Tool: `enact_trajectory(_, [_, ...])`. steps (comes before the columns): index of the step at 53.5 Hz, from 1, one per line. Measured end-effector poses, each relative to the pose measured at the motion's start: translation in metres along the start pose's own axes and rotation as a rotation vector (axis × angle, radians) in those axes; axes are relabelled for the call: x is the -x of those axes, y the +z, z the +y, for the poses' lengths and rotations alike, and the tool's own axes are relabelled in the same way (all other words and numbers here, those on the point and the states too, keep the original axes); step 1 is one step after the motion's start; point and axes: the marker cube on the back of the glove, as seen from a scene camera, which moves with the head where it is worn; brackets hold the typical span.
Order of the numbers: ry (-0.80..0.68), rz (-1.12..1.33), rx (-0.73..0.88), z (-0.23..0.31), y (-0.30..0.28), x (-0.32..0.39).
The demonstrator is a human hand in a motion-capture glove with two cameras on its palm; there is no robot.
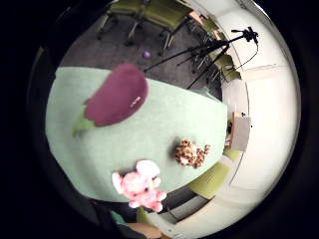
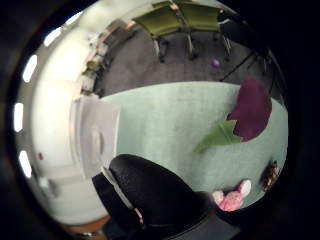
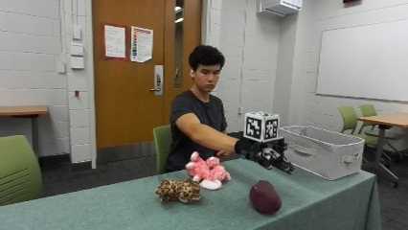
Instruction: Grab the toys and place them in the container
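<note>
Outside view: right hand (image 3: 267, 154) hovers above table (image 3: 319, 201), grip seemingly relaxed, fingertips indistinct.

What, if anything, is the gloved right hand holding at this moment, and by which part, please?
Nothing: the right hand hovers above the table, apart from the eggplant toy, with no toy in its fingers.

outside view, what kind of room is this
Probably a classroom or meeting room: a wall-mounted whiteboard, painted white block walls, and green upholstered chairs at a wooden side table.
</note>
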Motion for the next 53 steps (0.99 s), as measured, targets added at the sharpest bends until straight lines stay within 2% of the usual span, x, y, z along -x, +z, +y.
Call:
enact_trajectory(14, [0.039, 0.013, 0.089, -0.01, 0.061, -0.02])
enact_trajectory(39, [0.058, 0.015, 0.182, -0.021, 0.087, -0.048])
enact_trajectory(53, [0.096, 0.134, 0.064, -0.019, 0.079, -0.047])
